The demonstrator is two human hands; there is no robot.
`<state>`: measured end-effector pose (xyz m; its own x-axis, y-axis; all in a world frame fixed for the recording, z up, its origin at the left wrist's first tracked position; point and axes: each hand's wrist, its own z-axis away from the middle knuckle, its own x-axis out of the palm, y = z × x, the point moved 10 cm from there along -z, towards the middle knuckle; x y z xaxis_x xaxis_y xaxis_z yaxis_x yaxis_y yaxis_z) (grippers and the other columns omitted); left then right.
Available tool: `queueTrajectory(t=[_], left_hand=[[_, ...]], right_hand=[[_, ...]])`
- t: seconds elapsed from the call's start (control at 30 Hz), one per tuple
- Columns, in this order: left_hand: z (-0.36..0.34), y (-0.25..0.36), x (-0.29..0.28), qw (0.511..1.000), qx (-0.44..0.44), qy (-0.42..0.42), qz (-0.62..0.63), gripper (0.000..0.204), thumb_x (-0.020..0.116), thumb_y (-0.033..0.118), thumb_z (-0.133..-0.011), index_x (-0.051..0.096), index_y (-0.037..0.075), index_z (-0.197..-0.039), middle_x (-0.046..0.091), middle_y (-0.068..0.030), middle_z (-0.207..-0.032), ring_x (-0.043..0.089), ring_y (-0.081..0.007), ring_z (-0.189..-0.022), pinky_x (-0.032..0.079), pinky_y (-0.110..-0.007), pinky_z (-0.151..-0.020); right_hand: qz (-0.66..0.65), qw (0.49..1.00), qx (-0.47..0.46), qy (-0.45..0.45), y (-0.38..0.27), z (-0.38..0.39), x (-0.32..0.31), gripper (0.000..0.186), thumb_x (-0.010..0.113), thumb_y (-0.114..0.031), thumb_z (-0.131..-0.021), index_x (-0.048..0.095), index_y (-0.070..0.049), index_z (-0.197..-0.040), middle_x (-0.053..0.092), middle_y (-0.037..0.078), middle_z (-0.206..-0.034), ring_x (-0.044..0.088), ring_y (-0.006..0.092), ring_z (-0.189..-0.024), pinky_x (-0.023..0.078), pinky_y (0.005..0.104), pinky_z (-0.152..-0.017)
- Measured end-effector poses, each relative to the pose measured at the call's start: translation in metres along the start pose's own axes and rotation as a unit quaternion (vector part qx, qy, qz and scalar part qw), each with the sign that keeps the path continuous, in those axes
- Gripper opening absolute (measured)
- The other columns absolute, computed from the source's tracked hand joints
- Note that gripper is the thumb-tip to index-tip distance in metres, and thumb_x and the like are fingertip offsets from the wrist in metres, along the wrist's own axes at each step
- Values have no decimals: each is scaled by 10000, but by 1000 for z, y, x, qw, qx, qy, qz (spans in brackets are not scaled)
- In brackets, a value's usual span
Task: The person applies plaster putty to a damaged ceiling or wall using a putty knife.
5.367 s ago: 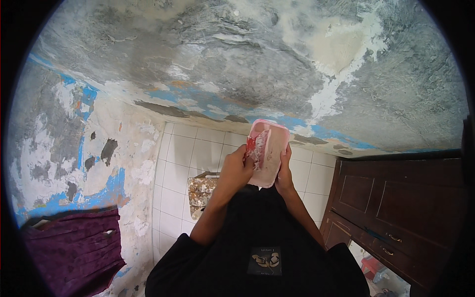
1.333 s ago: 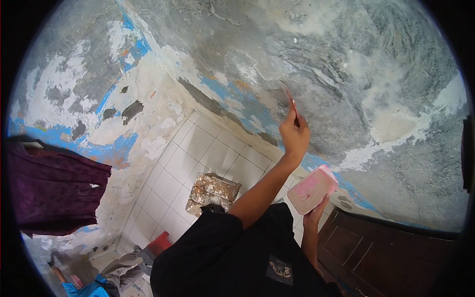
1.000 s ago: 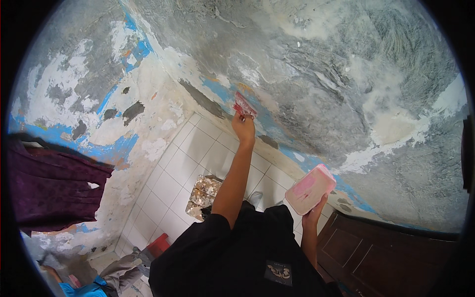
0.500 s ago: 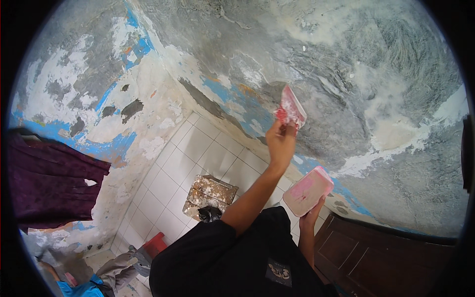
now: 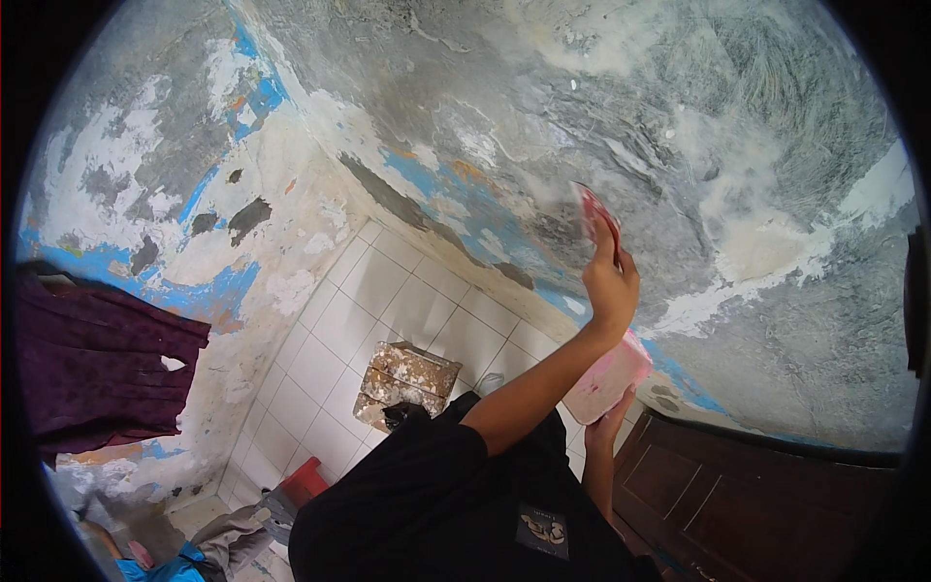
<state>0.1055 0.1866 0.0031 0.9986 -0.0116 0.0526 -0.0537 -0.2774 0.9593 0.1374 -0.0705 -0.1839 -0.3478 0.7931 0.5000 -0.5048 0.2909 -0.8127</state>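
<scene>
My left hand (image 5: 611,286) is closed on a red putty spreader (image 5: 593,211), tilted nearly edge-on against the patchy grey wall (image 5: 679,155). Whether its blade touches the plaster is unclear. Lower right, my right hand (image 5: 611,417) grips a pink plastic tray (image 5: 596,388) from beneath, with beige paste and pink showing on its surface. My left forearm hides part of the tray. Blue paint and bare grey patches run along the foot of the wall.
A paint-splattered block (image 5: 398,373) sits on white floor tiles (image 5: 354,281). A purple cloth (image 5: 112,359) hangs on the left wall. Lower left are a red plastic object (image 5: 301,480) and piled clothes (image 5: 223,543). A dark wooden panelled furniture front (image 5: 718,485) stands lower right.
My left hand with the spreader swept left, then back to the right, and is now further right, the spreader turned more edge-on. The tray in my right hand has shifted only slightly.
</scene>
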Motion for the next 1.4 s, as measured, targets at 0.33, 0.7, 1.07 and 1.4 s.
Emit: queueTrajectory(t=[0.33,0.7,1.07,1.4], left_hand=[[-55,-57,-114,996,-37,74,43,149,519,-23,-933,616,-53,-1042,547,-58,-683,489,-112,-617,429,-297,-577],[-4,-28,-14,996,-12,41,76,585,535,-54,-906,412,-42,-1478,688,-158,-1077,600,-109,-881,499,-248,-792],[42,-6,-35,964,-164,-78,196,70,569,46,-959,623,2,-966,591,3,-759,490,-52,-656,395,-241,-571],[0,-62,2,996,-72,48,28,528,543,-8,-886,486,-59,-1408,694,-167,-869,644,-237,-774,514,-327,-754]], right_hand=[[-7,999,0,36,1,-3,-8,634,403,-529,-1043,267,-126,-1513,410,90,-1467,415,265,-1363,367,431,-1129],[-6,1000,-6,22,3,9,-24,684,401,-528,-1044,165,-145,-1559,310,99,-1536,348,283,-1419,334,447,-1161],[-29,999,-14,40,2,1,-50,667,407,-518,-1044,174,-142,-1544,321,116,-1532,344,302,-1420,321,462,-1166],[-16,998,-22,57,-3,13,-58,675,409,-528,-1041,175,-146,-1545,306,109,-1541,326,303,-1430,310,469,-1171]])
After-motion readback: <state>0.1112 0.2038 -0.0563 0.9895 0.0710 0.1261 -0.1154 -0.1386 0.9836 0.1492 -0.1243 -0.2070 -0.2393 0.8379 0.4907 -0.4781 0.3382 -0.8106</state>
